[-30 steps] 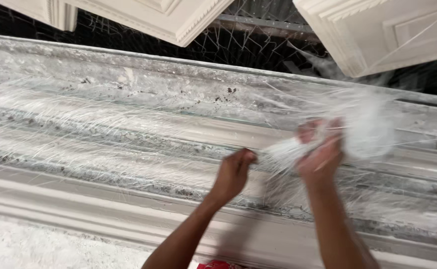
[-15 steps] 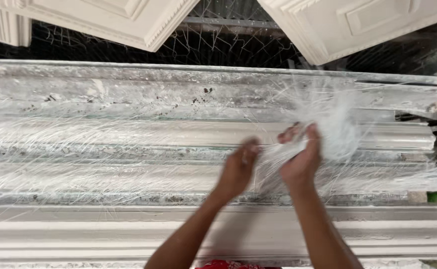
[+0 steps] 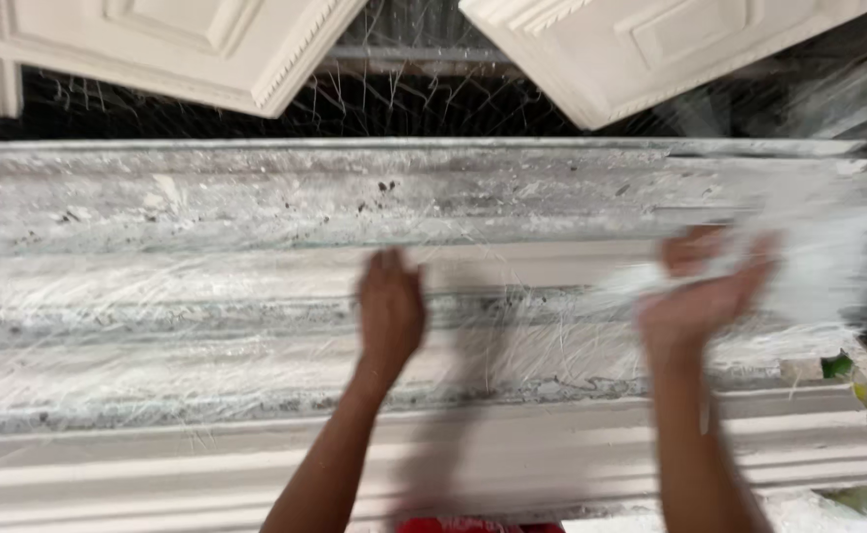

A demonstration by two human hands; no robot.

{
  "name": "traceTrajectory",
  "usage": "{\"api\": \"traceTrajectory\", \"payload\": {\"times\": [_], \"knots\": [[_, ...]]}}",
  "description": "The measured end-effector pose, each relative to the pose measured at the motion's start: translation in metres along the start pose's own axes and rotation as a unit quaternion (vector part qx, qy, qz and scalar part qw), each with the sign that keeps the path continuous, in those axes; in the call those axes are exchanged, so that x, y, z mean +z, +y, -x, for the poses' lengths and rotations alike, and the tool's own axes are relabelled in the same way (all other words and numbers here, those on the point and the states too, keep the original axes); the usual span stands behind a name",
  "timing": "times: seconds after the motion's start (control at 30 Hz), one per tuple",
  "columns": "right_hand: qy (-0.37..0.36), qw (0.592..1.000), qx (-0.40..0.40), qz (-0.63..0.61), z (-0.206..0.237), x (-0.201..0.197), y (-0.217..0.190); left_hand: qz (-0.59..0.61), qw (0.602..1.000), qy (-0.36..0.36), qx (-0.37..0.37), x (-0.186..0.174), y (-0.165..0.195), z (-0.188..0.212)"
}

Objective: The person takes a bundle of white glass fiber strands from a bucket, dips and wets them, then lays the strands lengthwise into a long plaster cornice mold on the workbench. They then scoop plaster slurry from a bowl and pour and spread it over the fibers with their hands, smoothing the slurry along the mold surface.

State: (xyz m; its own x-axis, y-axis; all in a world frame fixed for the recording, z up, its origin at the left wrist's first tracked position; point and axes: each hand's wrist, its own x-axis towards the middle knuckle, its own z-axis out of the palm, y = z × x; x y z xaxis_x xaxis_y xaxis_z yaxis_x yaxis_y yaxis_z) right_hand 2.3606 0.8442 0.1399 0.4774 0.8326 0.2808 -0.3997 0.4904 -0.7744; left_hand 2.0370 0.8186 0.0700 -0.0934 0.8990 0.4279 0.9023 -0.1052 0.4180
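A long white plaster moulding lies across the view, covered with fine white fibre strands. My left hand hovers flat over its middle with fingers together and nothing in it. My right hand is blurred at the right. It grips a bundle of white fibres that fans out to the right over the moulding's end.
Two white panelled plaster pieces hang above the far edge over a dark wire mesh. A rough grey, plaster-spattered ledge runs behind the moulding. Small green and yellow scraps lie at the right end.
My hands were together on the fibre bundle. Now they have parted: the right hand has swung right with the fibres, and the left has let go and stays near the middle.
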Motion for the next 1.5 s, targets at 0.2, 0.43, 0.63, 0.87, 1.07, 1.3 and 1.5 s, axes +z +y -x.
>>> {"api": "traceTrajectory", "payload": {"times": [0.2, 0.43, 0.63, 0.87, 1.07, 1.3, 1.5], "knots": [[-0.127, 0.953, -0.032, 0.274, 0.053, 0.028, 0.028, 0.441, 0.882, -0.164, -0.042, 0.013, 0.091, 0.043], [0.050, 0.998, -0.017, 0.015, -0.108, -0.070, -0.044, -0.040, 0.985, -0.169, 0.003, 0.053, 0.023, 0.001], [-0.025, 0.994, 0.067, -0.089, -0.081, -0.066, -0.043, -0.002, 0.999, 0.003, 0.039, 0.038, 0.126, 0.009], [-0.165, 0.974, 0.088, -0.126, -0.103, -0.122, -0.020, 0.227, 0.965, -0.123, -0.052, 0.091, 0.238, 0.042], [0.020, 0.996, 0.038, -0.074, -0.222, -0.197, -0.075, -0.177, 0.946, -0.252, -0.106, 0.100, 0.149, 0.001], [-0.049, 0.977, 0.141, -0.150, -0.126, -0.146, -0.040, 0.295, 0.949, -0.092, -0.061, 0.099, 0.270, 0.020], [-0.083, 0.979, 0.142, -0.119, -0.148, -0.160, -0.045, 0.387, 0.921, -0.026, 0.046, 0.117, 0.289, 0.030]]}}
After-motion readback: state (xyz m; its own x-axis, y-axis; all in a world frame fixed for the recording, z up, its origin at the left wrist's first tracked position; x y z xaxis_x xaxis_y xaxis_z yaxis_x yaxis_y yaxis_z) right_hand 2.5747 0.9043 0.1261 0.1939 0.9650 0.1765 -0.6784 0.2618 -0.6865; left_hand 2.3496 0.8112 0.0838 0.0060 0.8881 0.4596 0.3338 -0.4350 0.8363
